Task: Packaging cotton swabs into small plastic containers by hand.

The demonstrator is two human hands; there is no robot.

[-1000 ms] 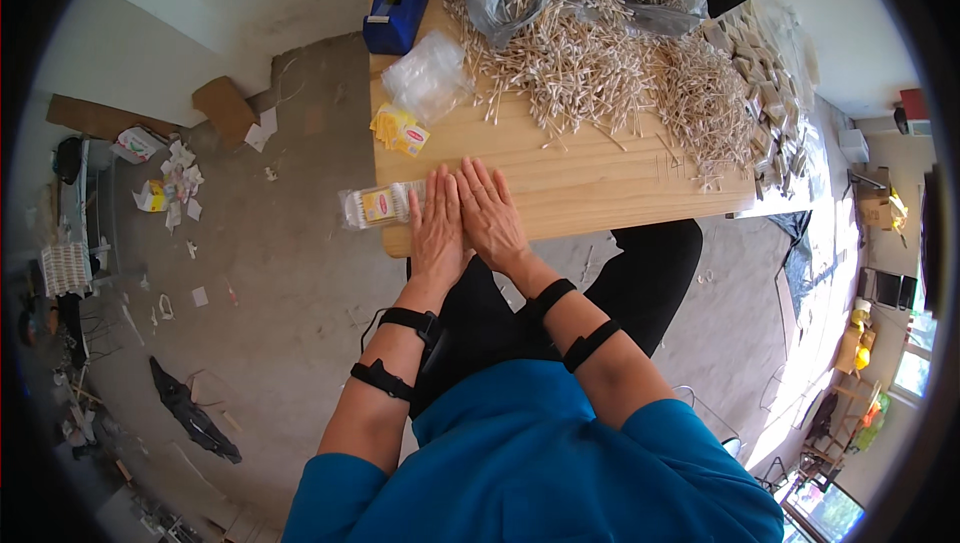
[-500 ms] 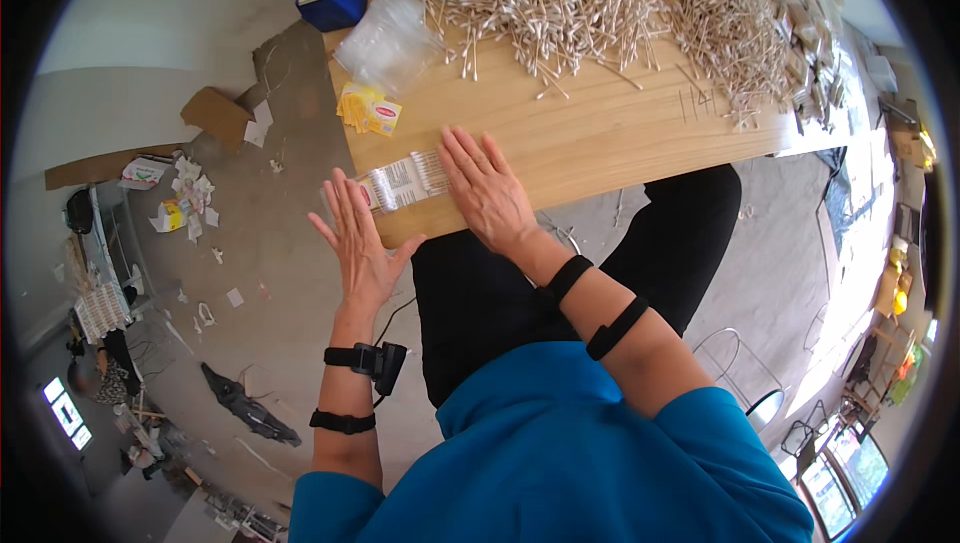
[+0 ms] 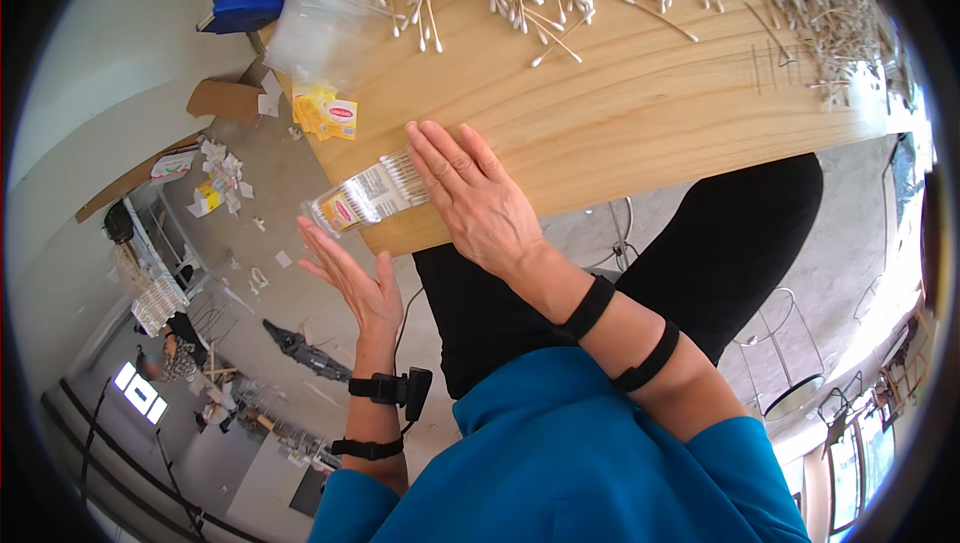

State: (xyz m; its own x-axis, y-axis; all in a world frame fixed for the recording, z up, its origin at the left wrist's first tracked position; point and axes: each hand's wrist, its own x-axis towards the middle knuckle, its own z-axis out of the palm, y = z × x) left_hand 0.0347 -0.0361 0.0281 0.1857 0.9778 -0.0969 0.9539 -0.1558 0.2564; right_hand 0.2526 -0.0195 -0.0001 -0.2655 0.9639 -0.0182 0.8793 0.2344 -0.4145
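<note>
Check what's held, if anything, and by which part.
Nothing gripped: right hand flat over the right end of the swab packet; left hand open near its left end.

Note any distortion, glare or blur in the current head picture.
Head view: fisheye bending near a dark rim; head view: sunlight washes out the right end of the wooden tabletop; head view: the clear cotton-swab packet shows glints, while the right hand looks fairly sharp.

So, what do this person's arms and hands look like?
The left hand and right hand are bare. The blue sleeves are short. Each forearm wears two black straps; the left also has a black device, with a thin dark cable beside it.
</note>
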